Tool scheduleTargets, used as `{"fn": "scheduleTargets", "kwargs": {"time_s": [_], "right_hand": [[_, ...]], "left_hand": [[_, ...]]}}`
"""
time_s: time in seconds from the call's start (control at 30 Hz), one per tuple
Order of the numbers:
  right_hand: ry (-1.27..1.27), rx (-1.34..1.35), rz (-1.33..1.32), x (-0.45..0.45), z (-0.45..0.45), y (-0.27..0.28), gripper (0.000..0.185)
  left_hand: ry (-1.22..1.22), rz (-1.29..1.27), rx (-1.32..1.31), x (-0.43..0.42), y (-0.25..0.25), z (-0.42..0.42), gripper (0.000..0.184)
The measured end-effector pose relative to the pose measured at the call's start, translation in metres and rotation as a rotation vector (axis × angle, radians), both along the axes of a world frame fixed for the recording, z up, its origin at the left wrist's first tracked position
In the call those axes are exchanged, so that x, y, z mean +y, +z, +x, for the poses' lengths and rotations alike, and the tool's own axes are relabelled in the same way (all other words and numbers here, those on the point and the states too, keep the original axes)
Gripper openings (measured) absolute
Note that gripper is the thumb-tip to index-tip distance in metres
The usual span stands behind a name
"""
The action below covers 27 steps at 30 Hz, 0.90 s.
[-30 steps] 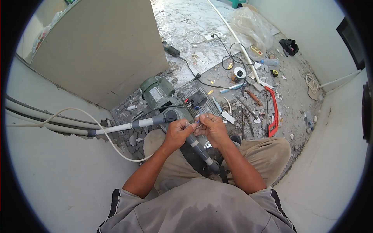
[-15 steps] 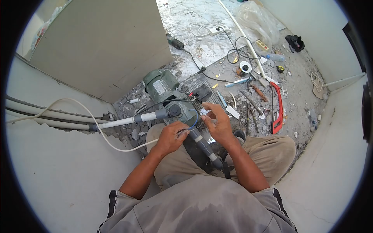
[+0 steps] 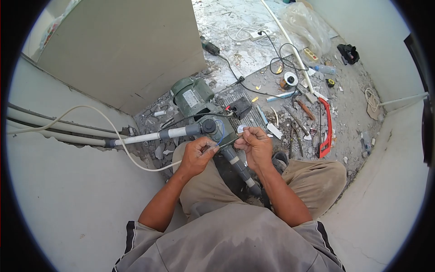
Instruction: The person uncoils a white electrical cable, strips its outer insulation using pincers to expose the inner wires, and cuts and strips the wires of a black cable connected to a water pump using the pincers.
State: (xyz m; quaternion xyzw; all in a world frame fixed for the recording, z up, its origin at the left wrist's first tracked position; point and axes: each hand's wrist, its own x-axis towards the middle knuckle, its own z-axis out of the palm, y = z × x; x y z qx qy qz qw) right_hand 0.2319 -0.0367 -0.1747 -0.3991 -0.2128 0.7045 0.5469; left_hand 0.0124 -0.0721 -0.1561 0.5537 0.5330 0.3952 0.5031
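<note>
My left hand [image 3: 198, 156] is closed on the end of a white cable [image 3: 152, 169], where thin wires come out. One blue wire [image 3: 223, 129] loops up from it. A thin dark wire [image 3: 227, 143] stretches across to my right hand [image 3: 255, 146], whose fingertips pinch its far end. A small whitish piece [image 3: 241, 128] shows at the right fingertips; I cannot tell what it is. Both hands are above a grey-green water pump [image 3: 190, 97] with a black cap [image 3: 209, 126]. Grey and white pipes [image 3: 176, 132] join the pump between my knees.
Rubble covers the floor. On the right lie a red hacksaw [image 3: 326, 131], pliers [image 3: 297, 136], a tape measure [image 3: 330, 83] and a plastic bottle [image 3: 325, 69]. Farther off are a power tool [image 3: 210, 46], a power strip [image 3: 262, 34] and a long white pipe [image 3: 290, 43]. Walls stand close on both sides.
My right hand's fingers were spread around the small white piece and have now closed on the dark wire, drawing it out sideways. My left hand keeps its hold; the view shifted slightly.
</note>
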Motion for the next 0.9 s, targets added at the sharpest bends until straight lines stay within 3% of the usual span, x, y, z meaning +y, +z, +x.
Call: {"fn": "scheduleTargets", "kwargs": {"time_s": [0.07, 0.17, 0.27, 0.3, 0.4, 0.5, 0.6, 0.63, 0.73, 0.83, 0.9], "right_hand": [[0.059, 0.008, -0.015, 0.002, 0.006, -0.005, 0.016], [0.156, -0.632, 0.265, 0.011, 0.011, 0.023, 0.025], [0.434, -1.142, 0.996, 0.031, 0.019, 0.074, 0.039], [0.65, -1.189, 0.946, 0.035, 0.019, 0.072, 0.036], [0.792, -1.662, 1.271, 0.044, 0.021, 0.08, 0.025], [0.848, -1.597, 1.425, 0.05, 0.016, 0.091, 0.03], [0.856, -1.806, 1.317, 0.039, 0.006, 0.104, 0.028], [0.666, -1.805, 1.395, 0.037, 0.004, 0.104, 0.033], [0.593, -1.59, 1.423, 0.038, 0.006, 0.099, 0.034], [0.874, -1.667, 1.139, 0.027, 0.011, 0.086, 0.03], [0.87, -1.811, 1.111, 0.021, 0.006, 0.079, 0.031]], "left_hand": [[-0.028, 0.076, 0.071, 0.0, 0.005, -0.001, 0.008], [-0.083, 0.25, 0.213, 0.001, 0.004, -0.003, 0.008], [-0.167, 0.303, 0.288, -0.001, -0.003, -0.009, 0.009], [-0.202, 0.305, 0.315, -0.001, 0.001, -0.01, 0.01], [-0.266, 0.32, 0.375, -0.003, 0.01, -0.014, 0.009], [-0.269, 0.285, 0.432, -0.003, 0.024, -0.017, 0.009], [-0.261, 0.218, 0.515, -0.008, 0.027, -0.025, 0.011], [-0.26, 0.2, 0.543, -0.007, 0.025, -0.027, 0.012], [-0.253, 0.182, 0.515, -0.014, 0.018, -0.033, 0.013], [-0.253, 0.116, 0.494, -0.018, 0.018, -0.034, 0.013], [-0.278, 0.098, 0.545, -0.017, 0.009, -0.029, 0.013]]}}
